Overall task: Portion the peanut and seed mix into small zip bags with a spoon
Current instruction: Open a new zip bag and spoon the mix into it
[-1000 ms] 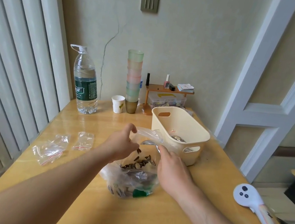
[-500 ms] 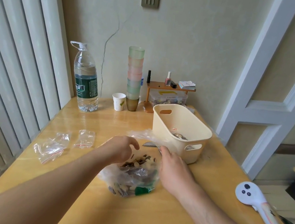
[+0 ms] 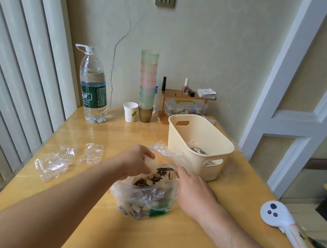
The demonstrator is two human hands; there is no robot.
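Observation:
A big clear plastic bag point(image 3: 143, 201) of peanuts and dark seeds stands open in the middle of the table. My left hand point(image 3: 135, 161) holds the bag's left rim, its fingers curled over the plastic. My right hand point(image 3: 191, 188) grips the handle of a metal spoon point(image 3: 165, 168), whose bowl sits inside the bag's mouth just above the mix. Two empty small zip bags point(image 3: 54, 162) point(image 3: 92, 152) lie flat to the left. A cream basket point(image 3: 198, 143) behind the bag holds filled small bags.
Along the wall stand a water bottle point(image 3: 93, 88), a paper cup point(image 3: 130, 111), a stack of tumblers point(image 3: 147, 83) and a small wooden shelf point(image 3: 187, 95) over a clear box. A white handheld device point(image 3: 284, 227) lies at the table's right edge.
Both hands and the bag's rim have dropped a little lower over the mix; the spoon bowl now sits deeper in the bag's mouth.

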